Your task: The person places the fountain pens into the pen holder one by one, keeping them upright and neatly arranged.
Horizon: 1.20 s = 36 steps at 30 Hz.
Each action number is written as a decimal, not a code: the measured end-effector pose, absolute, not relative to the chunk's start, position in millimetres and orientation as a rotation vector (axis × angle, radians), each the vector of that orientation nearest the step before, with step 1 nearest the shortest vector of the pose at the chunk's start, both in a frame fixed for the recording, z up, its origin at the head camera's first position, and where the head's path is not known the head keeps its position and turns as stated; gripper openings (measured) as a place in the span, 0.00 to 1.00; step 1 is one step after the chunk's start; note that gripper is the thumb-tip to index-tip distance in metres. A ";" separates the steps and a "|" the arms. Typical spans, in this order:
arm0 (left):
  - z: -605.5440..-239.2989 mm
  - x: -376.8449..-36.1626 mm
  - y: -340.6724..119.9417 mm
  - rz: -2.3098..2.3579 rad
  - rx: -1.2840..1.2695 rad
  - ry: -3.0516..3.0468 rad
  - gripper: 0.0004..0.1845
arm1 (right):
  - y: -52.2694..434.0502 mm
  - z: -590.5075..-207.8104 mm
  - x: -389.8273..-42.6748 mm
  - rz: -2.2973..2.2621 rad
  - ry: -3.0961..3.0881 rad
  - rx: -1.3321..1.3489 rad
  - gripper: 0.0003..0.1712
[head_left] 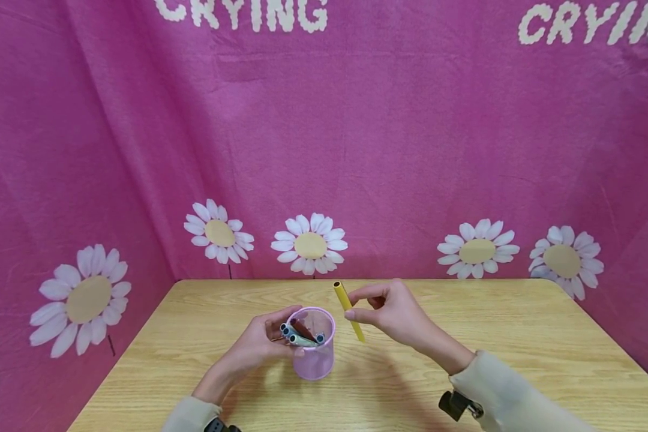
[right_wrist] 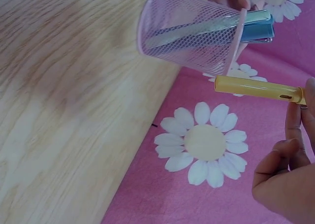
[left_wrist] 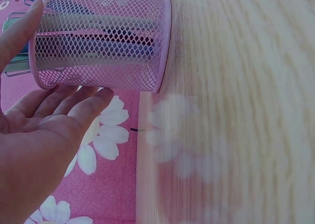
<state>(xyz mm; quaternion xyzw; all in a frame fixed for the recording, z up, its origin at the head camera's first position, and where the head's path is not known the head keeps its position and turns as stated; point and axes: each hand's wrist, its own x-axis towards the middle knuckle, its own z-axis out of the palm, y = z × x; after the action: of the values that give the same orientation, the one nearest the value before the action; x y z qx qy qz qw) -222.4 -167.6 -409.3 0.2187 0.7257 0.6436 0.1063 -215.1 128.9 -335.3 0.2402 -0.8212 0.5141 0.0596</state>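
A pink mesh pen cup (head_left: 314,365) stands upright on the wooden table. My left hand (head_left: 254,344) holds it near the rim from the left, with the thumb on the near side and the fingers around the far side. Several pens (right_wrist: 257,28) with clips, bluish and pale green, lean inside the cup, and one brown pen (head_left: 301,328) lies among them. To the cup's right, my right hand (head_left: 399,315) pinches a yellow pen (head_left: 342,295) between thumb and fingers. The pen tilts, its upper end leaning left, and is beside the cup, apart from the rim in the head view.
The light wooden table (head_left: 497,342) reaches back to a magenta cloth (head_left: 356,138) with white daisies and lettering. This cloth also hangs along the left and right sides. Dark straps with small devices (head_left: 456,405) sit at the sleeve cuffs.
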 end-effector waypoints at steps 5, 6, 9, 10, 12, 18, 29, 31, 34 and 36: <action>-408.3 -222.0 -167.4 1.894 0.625 2.133 0.46 | 120.9 -329.9 -217.6 1.600 -2.453 0.722 0.13; -408.2 -222.1 -167.3 1.888 0.622 2.133 0.46 | 119.2 -329.2 -218.4 1.614 -2.443 0.721 0.13; -407.7 -222.2 -167.0 1.870 0.622 2.137 0.45 | 114.8 -327.7 -220.8 1.655 -2.415 0.717 0.12; -407.6 -222.4 -166.8 1.862 0.621 2.139 0.44 | 113.6 -327.3 -221.6 1.661 -2.409 0.714 0.12; -407.2 -222.3 -166.5 1.856 0.619 2.140 0.44 | 111.0 -326.8 -223.2 1.665 -2.403 0.707 0.11; -407.2 -221.9 -166.7 1.861 0.613 2.144 0.44 | 102.1 -325.0 -227.1 1.671 -2.370 0.720 0.11; -407.6 -222.4 -167.9 1.876 0.638 2.128 0.45 | 86.2 -329.0 -231.9 1.769 -2.315 0.680 0.12; -407.6 -222.3 -167.8 1.875 0.633 2.130 0.45 | 84.5 -331.3 -233.3 1.776 -2.309 0.675 0.12; -407.3 -222.1 -167.3 1.878 0.628 2.130 0.45 | 82.1 -335.2 -235.9 1.778 -2.304 0.675 0.12; -407.0 -221.8 -167.0 1.872 0.620 2.139 0.45 | 80.7 -337.7 -237.8 1.778 -2.297 0.682 0.12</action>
<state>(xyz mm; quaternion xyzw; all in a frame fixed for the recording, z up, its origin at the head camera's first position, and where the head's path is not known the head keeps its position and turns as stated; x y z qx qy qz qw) -221.8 -167.0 -407.0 0.2117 0.7301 0.6393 0.1158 -237.8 80.7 -337.7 0.2280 -0.7674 0.5941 0.0787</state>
